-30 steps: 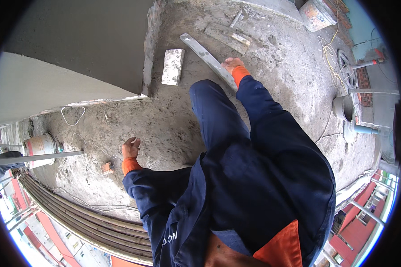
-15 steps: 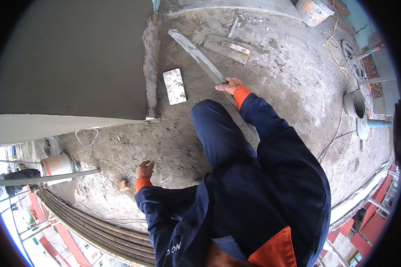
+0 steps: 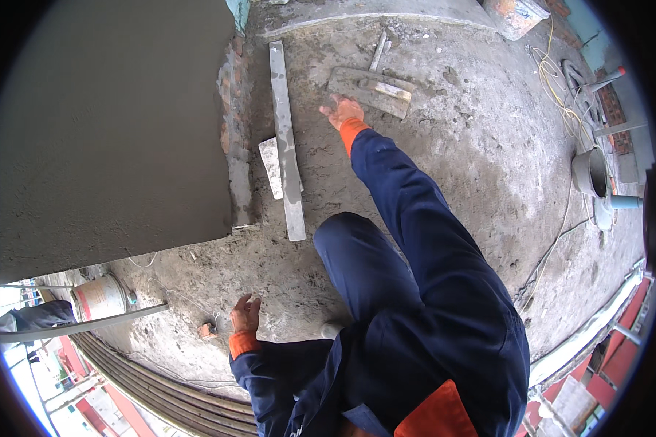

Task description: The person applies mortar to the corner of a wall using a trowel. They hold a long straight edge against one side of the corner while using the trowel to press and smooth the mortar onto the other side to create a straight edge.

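Note:
My right hand (image 3: 344,113) reaches forward, its fingers stretched out with nothing in them. It is just beside the lower left edge of a flat rectangular plastering float (image 3: 346,80) with a pale handle; I cannot tell whether they touch. Another tool's handle (image 3: 378,52) sticks out beyond the float. A long grey metal straightedge (image 3: 281,102) lies left of that hand, across a white, grey-spotted slab (image 3: 270,162) that it partly covers. My left hand (image 3: 245,315) hangs over the rough floor, fingers loosely bent and apart, holding nothing.
A freshly plastered grey wall (image 3: 109,131) fills the left, with bare brick (image 3: 237,109) along its edge. Buckets stand at left (image 3: 100,297) and far right (image 3: 516,16). A dark pot (image 3: 590,173) and yellow cable (image 3: 550,65) lie right. Long poles (image 3: 175,386) run along the lower left.
My right hand has let go of the straightedge, which now lies over the white slab near the wall. That hand has moved forward and left towards the float.

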Motion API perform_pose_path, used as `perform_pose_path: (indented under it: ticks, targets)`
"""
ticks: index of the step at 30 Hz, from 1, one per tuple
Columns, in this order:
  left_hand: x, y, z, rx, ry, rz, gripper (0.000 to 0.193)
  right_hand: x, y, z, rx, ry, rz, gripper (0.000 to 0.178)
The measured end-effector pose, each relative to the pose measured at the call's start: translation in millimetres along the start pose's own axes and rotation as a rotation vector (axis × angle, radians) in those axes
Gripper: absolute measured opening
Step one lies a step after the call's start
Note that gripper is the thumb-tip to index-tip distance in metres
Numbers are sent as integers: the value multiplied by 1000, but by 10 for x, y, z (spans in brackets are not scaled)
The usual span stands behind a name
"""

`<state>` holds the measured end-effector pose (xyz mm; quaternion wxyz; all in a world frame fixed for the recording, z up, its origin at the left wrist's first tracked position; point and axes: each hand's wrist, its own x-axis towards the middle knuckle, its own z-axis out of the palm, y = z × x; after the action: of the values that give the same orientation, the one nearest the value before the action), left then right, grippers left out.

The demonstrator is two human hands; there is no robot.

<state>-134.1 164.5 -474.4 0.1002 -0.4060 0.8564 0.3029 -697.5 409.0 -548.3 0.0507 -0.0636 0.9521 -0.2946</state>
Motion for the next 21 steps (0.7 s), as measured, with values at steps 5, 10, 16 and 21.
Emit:
perform_pose_path:
  ticks: [5,10,16,21]
  targets:
    - [-133,25,-54,129,-11,11,46,652,1431,-436,-457,223,-3,68]
    - [-92,100,-28,177,-53,15,46,557,1484,-321,-284,-46,181,58]
    - [-137,174,-70,132,-28,26,45,-205,1290,-530,920,-186,491,43]
    - [107,213,6,108,-85,40,47,-659,1318,-539,1815,-349,316,55]
